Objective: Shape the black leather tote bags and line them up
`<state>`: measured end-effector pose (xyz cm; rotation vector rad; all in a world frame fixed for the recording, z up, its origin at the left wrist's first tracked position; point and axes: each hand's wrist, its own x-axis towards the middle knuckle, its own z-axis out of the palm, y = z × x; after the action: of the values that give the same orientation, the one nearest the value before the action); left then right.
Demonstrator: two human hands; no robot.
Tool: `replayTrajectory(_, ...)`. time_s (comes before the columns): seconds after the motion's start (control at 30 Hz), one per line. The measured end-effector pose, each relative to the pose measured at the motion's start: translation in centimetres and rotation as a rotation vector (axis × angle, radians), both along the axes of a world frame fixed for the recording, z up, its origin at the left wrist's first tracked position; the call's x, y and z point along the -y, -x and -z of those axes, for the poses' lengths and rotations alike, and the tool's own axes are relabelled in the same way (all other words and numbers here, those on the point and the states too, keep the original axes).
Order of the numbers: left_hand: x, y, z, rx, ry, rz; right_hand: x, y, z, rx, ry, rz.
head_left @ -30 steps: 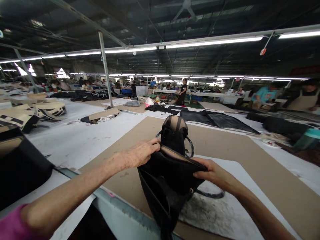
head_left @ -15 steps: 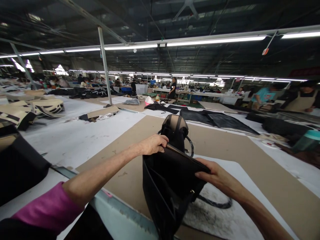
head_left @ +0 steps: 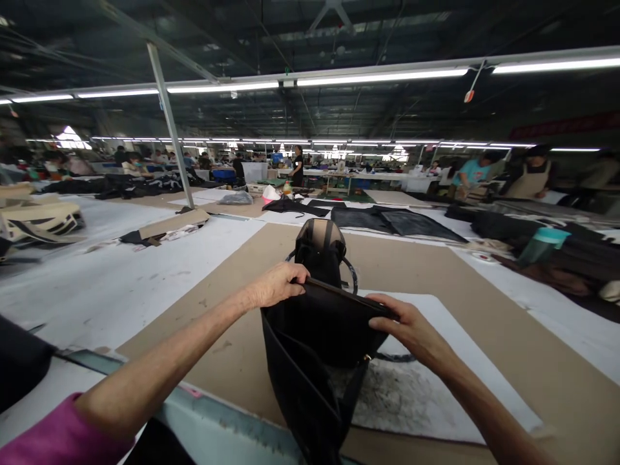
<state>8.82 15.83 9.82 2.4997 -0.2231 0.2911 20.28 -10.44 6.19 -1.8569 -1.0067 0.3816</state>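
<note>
A black handbag (head_left: 310, 361) stands wide-mouthed at the table's near edge, its dark inside facing me. My left hand (head_left: 278, 285) pinches the far rim at its left corner, thumb and fingers closed over the edge. At the right end of that same rim, my right hand (head_left: 404, 326) grips with the thumb on the inside. A small gold-coloured metal fitting shows below the right hand, and a dark handle lies behind it. Just beyond, touching or close to the rim, is a second black and tan bag (head_left: 320, 242) with curved handles.
Brown board (head_left: 416, 265) covers the table, with a smudged white sheet (head_left: 411, 400) beside the bag. Black flat pieces (head_left: 372, 218) lie farther back. A teal-lidded bottle (head_left: 542, 245) stands right. Cream and black pieces (head_left: 43, 219) lie left. Several people work in the background.
The view has turned a little to the right, so the surroundings shift left. Both hands keep their hold on the handbag's rim, which looks slightly more level.
</note>
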Motion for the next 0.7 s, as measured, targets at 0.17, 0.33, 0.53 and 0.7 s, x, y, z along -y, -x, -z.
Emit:
replayTrajectory(0.17, 0.2, -0.3, 0.2, 0.009, 0.019, -0.073, 0.2, 0.7, 0.2, 0.291, 0.012, 0.189)
replayTrajectory(0.33, 0.2, -0.5, 0.2, 0.005, 0.015, -0.113, -0.1, 0.8, 0.5, 0.597, 0.087, 0.234)
replayTrajectory(0.53, 0.4, -0.6, 0.1, -0.016, -0.017, -0.145, -0.5, 0.6, 1.1, 0.798, 0.113, 0.276)
replayTrajectory(0.7, 0.4, -0.7, 0.0, -0.035, -0.013, -0.171, -0.9, 0.6, 0.8, 0.539, -0.014, 0.273)
